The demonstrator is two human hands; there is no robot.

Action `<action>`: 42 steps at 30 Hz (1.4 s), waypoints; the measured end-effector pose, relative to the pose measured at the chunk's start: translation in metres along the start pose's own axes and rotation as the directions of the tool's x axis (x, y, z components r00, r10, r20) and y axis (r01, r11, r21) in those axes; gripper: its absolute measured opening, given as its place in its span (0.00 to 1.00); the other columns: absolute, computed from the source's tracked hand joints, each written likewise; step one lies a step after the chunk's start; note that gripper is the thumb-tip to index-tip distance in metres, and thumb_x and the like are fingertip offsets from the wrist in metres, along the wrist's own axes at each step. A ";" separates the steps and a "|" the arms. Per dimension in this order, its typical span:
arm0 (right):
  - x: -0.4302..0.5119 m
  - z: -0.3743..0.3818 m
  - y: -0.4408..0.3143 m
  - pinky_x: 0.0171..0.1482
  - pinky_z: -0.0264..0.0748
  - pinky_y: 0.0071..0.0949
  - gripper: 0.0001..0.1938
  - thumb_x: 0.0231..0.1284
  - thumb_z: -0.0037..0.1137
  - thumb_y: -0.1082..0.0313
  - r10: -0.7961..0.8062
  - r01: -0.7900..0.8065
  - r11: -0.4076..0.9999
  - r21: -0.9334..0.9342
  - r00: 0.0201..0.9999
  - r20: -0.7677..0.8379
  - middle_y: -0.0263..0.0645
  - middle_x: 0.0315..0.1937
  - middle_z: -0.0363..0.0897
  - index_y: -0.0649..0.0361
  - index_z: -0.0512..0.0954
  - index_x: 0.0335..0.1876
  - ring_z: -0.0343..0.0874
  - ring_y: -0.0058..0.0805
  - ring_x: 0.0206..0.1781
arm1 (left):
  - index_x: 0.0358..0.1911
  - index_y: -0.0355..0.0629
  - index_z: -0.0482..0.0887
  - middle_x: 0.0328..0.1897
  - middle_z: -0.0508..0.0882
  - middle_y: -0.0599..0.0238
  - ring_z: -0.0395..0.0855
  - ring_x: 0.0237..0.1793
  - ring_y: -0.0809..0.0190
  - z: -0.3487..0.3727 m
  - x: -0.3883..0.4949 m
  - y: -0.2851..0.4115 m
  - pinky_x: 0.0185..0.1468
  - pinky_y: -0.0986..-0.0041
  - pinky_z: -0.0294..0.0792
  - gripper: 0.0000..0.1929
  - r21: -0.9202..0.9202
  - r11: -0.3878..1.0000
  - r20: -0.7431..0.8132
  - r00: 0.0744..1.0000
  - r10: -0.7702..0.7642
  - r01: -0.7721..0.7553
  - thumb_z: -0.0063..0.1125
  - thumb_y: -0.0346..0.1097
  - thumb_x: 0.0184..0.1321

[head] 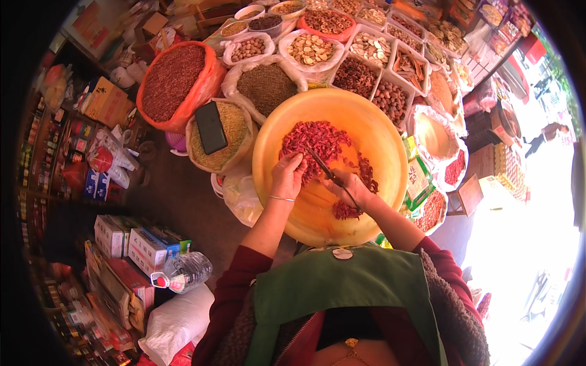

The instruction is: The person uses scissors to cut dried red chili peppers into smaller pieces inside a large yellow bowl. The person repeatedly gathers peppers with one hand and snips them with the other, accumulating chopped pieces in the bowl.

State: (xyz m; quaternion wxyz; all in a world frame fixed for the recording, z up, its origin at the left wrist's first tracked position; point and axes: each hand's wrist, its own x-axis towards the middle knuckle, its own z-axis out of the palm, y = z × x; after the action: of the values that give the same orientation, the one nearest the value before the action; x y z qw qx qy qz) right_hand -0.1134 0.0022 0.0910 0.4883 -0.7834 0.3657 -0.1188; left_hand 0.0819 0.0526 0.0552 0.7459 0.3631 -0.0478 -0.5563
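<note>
A wide yellow plastic basin stands before me, with a heap of dried red chili pieces at its far left. More dried red pieces lie at the basin's right side and below my right hand. My right hand grips dark scissors whose blades point up and left over the heap. Close to the blade tips, my left hand, a bangle at its wrist, has thumb and fingers pinched together at the heap's near edge. What lies between those fingertips is too small to make out.
A black smartphone lies on a sack of pale seeds left of the basin. An orange-red bag of red peppercorns and white bins of spices stand beyond. Cartons and a plastic bottle are at lower left.
</note>
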 end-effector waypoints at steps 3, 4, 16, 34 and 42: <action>0.000 0.008 -0.006 0.32 0.70 0.39 0.20 0.62 0.57 0.49 -0.099 0.099 0.995 -0.007 0.995 -0.018 0.49 0.22 0.74 0.63 0.74 0.39 0.76 0.47 0.27 | 0.37 0.39 0.81 0.33 0.83 0.64 0.81 0.31 0.68 0.009 -0.005 -0.008 0.38 0.80 0.76 0.04 -0.005 0.997 -0.021 0.997 0.071 -0.071 0.59 0.24 0.60; 0.004 0.011 -0.008 0.33 0.71 0.41 0.20 0.63 0.56 0.49 -0.093 0.091 0.995 -0.043 0.994 -0.062 0.53 0.22 0.74 0.63 0.73 0.38 0.77 0.53 0.29 | 0.36 0.39 0.80 0.32 0.83 0.65 0.81 0.31 0.68 0.009 -0.007 -0.010 0.37 0.80 0.76 0.03 0.037 0.997 0.000 0.998 0.063 -0.062 0.58 0.24 0.60; 0.021 0.020 0.008 0.27 0.68 0.32 0.20 0.61 0.59 0.50 -0.096 0.077 0.985 -0.157 0.989 -0.115 0.44 0.15 0.70 0.65 0.78 0.32 0.69 0.30 0.20 | 0.36 0.38 0.80 0.30 0.82 0.64 0.81 0.28 0.66 -0.004 -0.008 -0.019 0.33 0.78 0.75 0.03 0.093 0.995 -0.105 0.994 -0.029 0.038 0.60 0.24 0.59; 0.017 -0.001 -0.009 0.32 0.72 0.35 0.19 0.59 0.60 0.49 0.068 -0.070 0.997 -0.027 0.993 -0.095 0.46 0.20 0.76 0.61 0.79 0.34 0.77 0.39 0.25 | 0.42 0.37 0.80 0.36 0.81 0.65 0.82 0.35 0.66 -0.010 -0.006 -0.010 0.38 0.75 0.78 0.05 0.134 0.991 -0.075 0.997 -0.015 0.025 0.55 0.25 0.64; 0.009 0.002 0.010 0.32 0.72 0.40 0.18 0.61 0.59 0.52 -0.203 0.187 0.963 -0.191 0.977 -0.065 0.49 0.22 0.76 0.63 0.77 0.34 0.78 0.48 0.27 | 0.35 0.35 0.78 0.33 0.81 0.62 0.81 0.30 0.66 0.001 -0.009 0.003 0.36 0.77 0.76 0.05 0.274 0.962 -0.051 0.999 -0.003 0.017 0.60 0.25 0.59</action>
State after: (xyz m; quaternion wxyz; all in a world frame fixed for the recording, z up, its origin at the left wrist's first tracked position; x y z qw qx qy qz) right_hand -0.1109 -0.0051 0.0804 0.3839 -0.8517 0.3164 -0.1649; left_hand 0.0799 0.0605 0.0608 0.6866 0.4769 -0.1040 -0.5389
